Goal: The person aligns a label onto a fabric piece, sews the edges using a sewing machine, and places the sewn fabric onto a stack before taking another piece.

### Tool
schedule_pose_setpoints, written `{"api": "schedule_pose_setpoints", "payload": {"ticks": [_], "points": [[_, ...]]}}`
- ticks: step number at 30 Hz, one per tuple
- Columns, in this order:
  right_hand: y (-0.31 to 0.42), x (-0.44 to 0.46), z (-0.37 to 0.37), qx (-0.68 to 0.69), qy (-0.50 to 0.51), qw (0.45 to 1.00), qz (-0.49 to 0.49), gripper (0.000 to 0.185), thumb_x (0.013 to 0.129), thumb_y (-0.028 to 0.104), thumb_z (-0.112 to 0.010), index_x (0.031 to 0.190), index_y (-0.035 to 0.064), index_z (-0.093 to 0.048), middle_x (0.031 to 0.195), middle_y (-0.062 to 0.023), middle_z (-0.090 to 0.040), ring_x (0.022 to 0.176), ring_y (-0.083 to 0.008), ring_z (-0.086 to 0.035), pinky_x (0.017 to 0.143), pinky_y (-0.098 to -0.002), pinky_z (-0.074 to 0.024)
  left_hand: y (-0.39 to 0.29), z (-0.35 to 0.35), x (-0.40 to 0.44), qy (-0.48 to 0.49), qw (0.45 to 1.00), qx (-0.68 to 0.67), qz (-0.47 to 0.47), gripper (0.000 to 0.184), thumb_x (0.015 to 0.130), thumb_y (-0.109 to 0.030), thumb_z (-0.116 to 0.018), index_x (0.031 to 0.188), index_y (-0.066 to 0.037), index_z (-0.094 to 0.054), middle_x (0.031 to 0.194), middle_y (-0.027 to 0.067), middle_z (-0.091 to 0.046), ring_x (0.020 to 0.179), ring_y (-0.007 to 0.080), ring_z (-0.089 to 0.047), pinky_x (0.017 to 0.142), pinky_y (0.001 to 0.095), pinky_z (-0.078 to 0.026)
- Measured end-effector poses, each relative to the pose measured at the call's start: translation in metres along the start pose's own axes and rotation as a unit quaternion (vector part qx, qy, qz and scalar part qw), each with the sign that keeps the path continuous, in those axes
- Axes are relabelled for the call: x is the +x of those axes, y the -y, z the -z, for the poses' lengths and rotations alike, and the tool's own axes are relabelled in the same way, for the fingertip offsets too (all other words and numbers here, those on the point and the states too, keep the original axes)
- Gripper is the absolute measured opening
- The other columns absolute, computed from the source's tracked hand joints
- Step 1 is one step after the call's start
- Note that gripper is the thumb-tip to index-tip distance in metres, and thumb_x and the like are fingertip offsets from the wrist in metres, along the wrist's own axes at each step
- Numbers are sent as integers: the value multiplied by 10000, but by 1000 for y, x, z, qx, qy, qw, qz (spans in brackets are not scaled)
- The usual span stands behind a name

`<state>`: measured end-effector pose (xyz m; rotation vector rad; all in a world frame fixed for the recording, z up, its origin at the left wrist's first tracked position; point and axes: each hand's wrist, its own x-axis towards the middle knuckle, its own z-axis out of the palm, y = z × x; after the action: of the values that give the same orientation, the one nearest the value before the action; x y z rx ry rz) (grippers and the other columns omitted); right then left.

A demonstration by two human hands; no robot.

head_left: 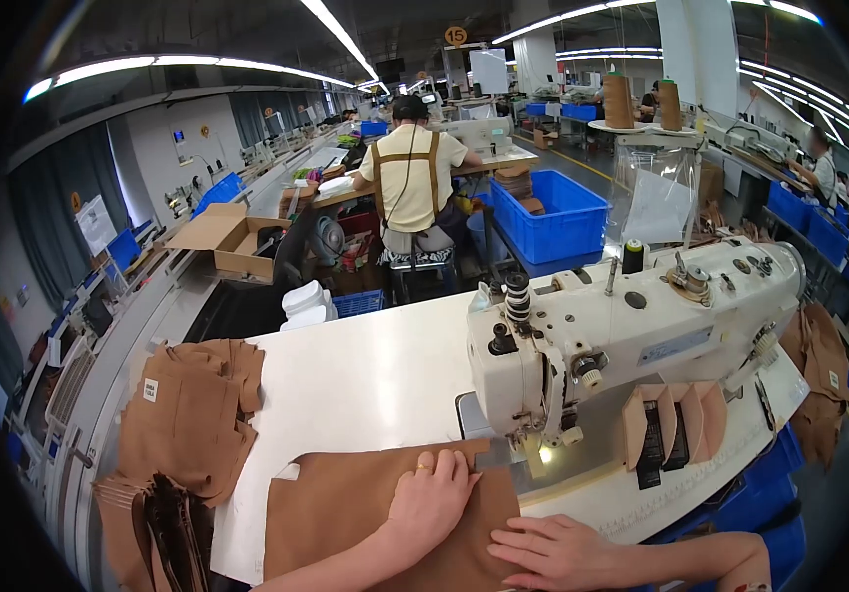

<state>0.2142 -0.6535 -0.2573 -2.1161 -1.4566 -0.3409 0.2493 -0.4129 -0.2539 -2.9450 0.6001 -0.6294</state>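
Note:
A flat brown piece of leather or fabric [335,498] lies on the white sewing table, its upper right corner close to the lit needle area of the sewing machine [631,331]. My left hand [432,501] rests palm down on the piece near that corner, fingers apart and a little bent, with a ring on one finger. Lower and to the right, my right hand [554,555] lies flat across the piece's right edge, fingers stretched out. Neither hand grips anything. A small white patch shows at the piece's upper left corner.
Brown pieces [192,414] are piled at the table's left, above a folded brown stack [163,533]. A pink divided holder [676,424] with black labels and small scissors [765,403] sit on the right. Ahead, a co-worker [409,178] sits beside a blue bin [553,212].

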Motion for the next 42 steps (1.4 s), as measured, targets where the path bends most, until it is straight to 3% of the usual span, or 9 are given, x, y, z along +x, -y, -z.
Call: {"api": "schedule_pose_setpoints", "payload": {"ticks": [4, 10, 13, 16, 19, 28, 31, 34, 42], "points": [[0, -10, 5, -11, 25, 999, -18, 358, 957, 322, -672, 1234, 96, -658, 1320, -58, -620, 1250, -212, -559, 958, -345, -478, -6, 4, 10, -75, 980, -181, -22, 253, 900, -229, -724, 1077, -59, -661, 964, 97, -600, 912, 306, -614, 739, 394, -546], [-9, -15, -1, 14, 5, 1000, -2, 394, 921, 265, -740, 1276, 113, -659, 1340, -69, -617, 1103, -190, -642, 823, -290, -521, -4, -5, 24, 50, 960, -273, 31, 169, 918, -200, -705, 983, -63, -631, 973, 121, -601, 949, 334, -616, 790, 436, -531], [-2, -8, 9, 189, -74, 951, -232, 437, 960, 244, -696, 1345, 65, -594, 1290, -101, -629, 939, -145, -675, 755, -274, -538, -4, -1, 17, 8, 952, -304, 17, 149, 924, -174, -699, 973, -59, -617, 960, 108, -629, 939, 318, -638, 766, 419, -535], [-43, 1, -4, 399, -83, 826, -389, 543, 962, 202, -698, 1440, 44, -492, 1174, -105, -673, 723, -85, -629, 629, -236, -511, -4, 6, 14, 6, 939, -345, 0, 134, 950, -176, -662, 986, -60, -604, 919, 97, -640, 903, 307, -642, 779, 416, -536], [-54, 24, 2, 459, -38, 776, -430, 568, 971, 165, -672, 1468, 29, -433, 1022, -66, -692, 692, -67, -582, 614, -243, -493, -6, 5, 16, 23, 926, -377, 0, 154, 959, -187, -666, 1029, -59, -616, 904, 96, -682, 853, 298, -669, 761, 392, -542], [-50, 21, -16, 423, -98, 823, -365, 518, 969, 85, -636, 1447, 19, -445, 917, -48, -672, 669, -82, -593, 594, -253, -492, 12, -9, 28, 182, 768, -605, 106, 320, 987, -87, -655, 1290, 2, -605, 937, 1, -662, 776, 57, -590, 681, 228, -508], [-47, 32, -2, 474, -83, 767, -425, 512, 969, 78, -631, 1442, 10, -448, 906, -58, -670, 661, -81, -601, 584, -256, -488, 13, 4, 34, 225, 743, -614, 140, 338, 986, -67, -643, 1316, -10, -600, 950, 0, -662, 780, 65, -596, 682, 233, -516], [-47, 40, 11, 434, -36, 779, -450, 517, 954, 53, -615, 1439, 5, -443, 878, -55, -659, 667, -78, -590, 605, -248, -479, 12, 12, 36, 235, 740, -614, 139, 345, 986, -58, -633, 1326, -17, -595, 953, 8, -657, 782, 65, -596, 684, 231, -522], [-54, 21, -23, 407, -113, 833, -358, 515, 967, 53, -578, 1458, 14, -429, 1012, -59, -660, 782, -94, -609, 691, -251, -496, 12, 16, 47, 295, 733, -601, 122, 413, 954, -3, -598, 1364, 17, -547, 954, 52, -660, 725, 94, -608, 665, 247, -530]]}}
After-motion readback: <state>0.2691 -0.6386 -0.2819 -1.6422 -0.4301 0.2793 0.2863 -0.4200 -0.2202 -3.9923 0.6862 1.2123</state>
